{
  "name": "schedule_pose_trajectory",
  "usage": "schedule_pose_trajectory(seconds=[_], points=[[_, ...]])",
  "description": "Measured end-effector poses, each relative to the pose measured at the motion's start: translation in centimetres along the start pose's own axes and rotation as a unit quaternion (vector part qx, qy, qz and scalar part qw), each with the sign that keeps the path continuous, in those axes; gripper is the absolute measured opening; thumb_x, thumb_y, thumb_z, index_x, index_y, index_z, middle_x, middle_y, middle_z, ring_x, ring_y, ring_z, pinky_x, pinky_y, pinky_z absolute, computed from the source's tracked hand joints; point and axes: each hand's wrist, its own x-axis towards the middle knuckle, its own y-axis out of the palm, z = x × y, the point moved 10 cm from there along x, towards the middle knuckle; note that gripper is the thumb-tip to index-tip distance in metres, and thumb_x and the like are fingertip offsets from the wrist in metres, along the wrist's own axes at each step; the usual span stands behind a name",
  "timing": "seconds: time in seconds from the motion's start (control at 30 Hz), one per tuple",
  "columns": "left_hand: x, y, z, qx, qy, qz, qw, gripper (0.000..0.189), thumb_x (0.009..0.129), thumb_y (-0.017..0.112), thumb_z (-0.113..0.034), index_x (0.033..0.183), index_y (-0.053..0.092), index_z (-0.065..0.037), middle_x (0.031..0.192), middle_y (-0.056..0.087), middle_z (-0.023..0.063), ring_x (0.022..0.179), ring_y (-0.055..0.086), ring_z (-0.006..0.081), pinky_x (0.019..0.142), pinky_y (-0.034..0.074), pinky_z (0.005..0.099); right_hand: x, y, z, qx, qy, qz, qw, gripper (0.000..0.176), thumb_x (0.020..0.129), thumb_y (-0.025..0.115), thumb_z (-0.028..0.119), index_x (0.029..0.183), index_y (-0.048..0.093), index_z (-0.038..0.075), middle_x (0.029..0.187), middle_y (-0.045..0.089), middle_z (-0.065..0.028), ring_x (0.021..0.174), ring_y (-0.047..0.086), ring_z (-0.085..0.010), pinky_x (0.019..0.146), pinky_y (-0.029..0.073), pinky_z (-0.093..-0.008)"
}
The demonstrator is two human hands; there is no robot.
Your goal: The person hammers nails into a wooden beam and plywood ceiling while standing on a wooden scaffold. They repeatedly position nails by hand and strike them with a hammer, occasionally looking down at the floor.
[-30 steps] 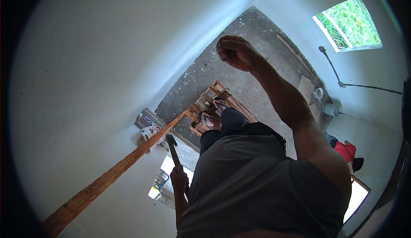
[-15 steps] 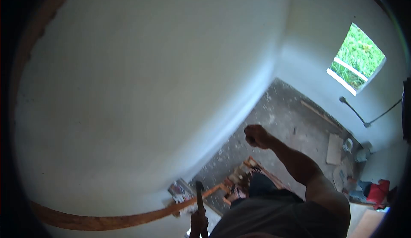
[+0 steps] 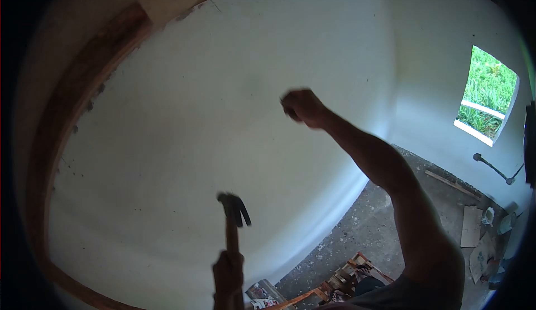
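My left hand [image 3: 228, 271] is wrapped round the handle of a claw hammer [image 3: 231, 226]. The hammer stands upright in front of the white wall [image 3: 184, 142], its head at the top and its claw pointing right. My right hand [image 3: 302, 108] is raised higher, at the end of a stretched arm, and closed in a fist. Whatever may be inside those fingers is hidden.
A wooden beam [image 3: 84, 81] runs along the wall's upper left edge. Below lie a wooden frame or scaffold [image 3: 340, 279], a grey floor [image 3: 363, 215] and boards [image 3: 472, 226]. A window opening [image 3: 488, 95] shows grass at the right.
Both hands have risen in view, the left bringing the hammer up and leftward. My right fist has moved up and left. The view has tilted upward, showing more of the beam.
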Motion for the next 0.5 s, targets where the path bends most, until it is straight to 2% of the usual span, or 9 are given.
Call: schedule_pose_trajectory(seconds=[0.07,0.1,0.17,0.23,0.3,0.37,0.4,0.43,0.5], points=[[3.0,-4.6,-7.7,0.084,0.12,-0.071,0.987,0.026,0.086,0.058,-0.028,0.084,0.051,-0.003,0.058,0.055,0.0157,0.058,0.06,0.0354,0.051,0.047,0.0428,2.9,1.8,8.0,-0.053,-0.093,-0.036,0.994,0.008,0.081,0.061,0.009,0.077,0.06,0.002,0.057,0.048,-0.0002,0.043,0.036,-0.0062,0.038,0.026,-0.0247],[4.4,-6.5,-10.2,0.13,0.164,-0.098,0.973,0.026,0.086,0.059,-0.028,0.088,0.051,-0.003,0.062,0.056,0.0162,0.059,0.059,0.0364,0.052,0.047,0.0436,5.1,2.1,10.3,-0.081,-0.116,-0.052,0.989,0.01,0.079,0.065,0.012,0.081,0.065,0.002,0.06,0.054,-0.0012,0.047,0.042,-0.0081,0.042,0.034,-0.0254],[6.4,-9.9,-16.6,0.268,0.301,-0.205,0.892,0.029,0.087,0.059,-0.027,0.097,0.049,-0.002,0.073,0.057,0.0169,0.065,0.059,0.037,0.056,0.047,0.0456,8.3,3.6,15.8,-0.135,-0.247,-0.089,0.955,0.015,0.076,0.066,0.016,0.08,0.066,0.002,0.068,0.062,-0.0054,0.057,0.053,-0.0155,0.055,0.046,-0.0324],[8.8,-11.9,-21.1,0.348,0.353,-0.225,0.839,0.032,0.088,0.058,-0.029,0.101,0.048,-0.002,0.084,0.057,0.017,0.071,0.059,0.0378,0.06,0.047,0.0472,11.4,4.5,18.7,-0.184,-0.271,-0.112,0.938,0.017,0.076,0.063,0.019,0.083,0.068,0.005,0.078,0.067,-0.0081,0.069,0.062,-0.0214,0.066,0.05,-0.0345],[10.9,-13.2,-24.7,0.386,0.314,-0.204,0.843,0.027,0.088,0.058,-0.026,0.099,0.048,-0.003,0.08,0.058,0.019,0.077,0.059,0.0408,0.064,0.047,0.0478,15.2,6.3,21.4,-0.371,-0.369,-0.149,0.839,0.02,0.076,0.059,0.022,0.083,0.068,0.006,0.081,0.067,-0.0093,0.078,0.064,-0.0242,0.072,0.051,-0.0352],[13.0,-13.8,-27.2,0.454,0.29,-0.185,0.822,0.028,0.088,0.058,-0.025,0.101,0.046,-0.004,0.084,0.058,0.0197,0.08,0.059,0.0413,0.065,0.047,0.049,15.5,9.3,23.3,-0.653,-0.35,-0.175,0.648,0.018,0.081,0.053,0.009,0.087,0.067,0.018,0.092,0.066,0.0005,0.09,0.064,-0.0202,0.077,0.052,-0.0311],[13.5,-14.2,-28.6,0.478,0.292,-0.197,0.805,0.027,0.088,0.058,-0.025,0.101,0.045,-0.004,0.086,0.058,0.0202,0.078,0.059,0.0417,0.064,0.047,0.0495,15.2,9.0,24.4,-0.616,-0.372,-0.209,0.663,0.014,0.078,0.052,0.009,0.083,0.064,0.014,0.087,0.064,-0.0013,0.088,0.064,-0.0192,0.075,0.052,-0.0299],[13.9,-14.5,-30.0,0.497,0.301,-0.2,0.789,0.028,0.088,0.058,-0.024,0.101,0.045,-0.004,0.087,0.058,0.0203,0.079,0.059,0.0421,0.064,0.047,0.0494,15.8,8.6,24.8,-0.579,-0.344,-0.203,0.71,0.013,0.077,0.053,0.009,0.082,0.064,0.014,0.088,0.064,-0.0015,0.088,0.064,-0.0193,0.074,0.053,-0.0302],[15.5,-15.4,-31.4,0.547,0.318,-0.216,0.744,0.03,0.092,0.051,-0.034,0.101,0.043,-0.006,0.084,0.056,0.015,0.074,0.061,0.0346,0.061,0.05,0.0474,17.7,7.8,25.1,-0.501,-0.288,-0.186,0.795,0.011,0.076,0.055,0.011,0.082,0.064,0.014,0.088,0.064,-0.0019,0.088,0.064,-0.0197,0.074,0.053,-0.0309]])
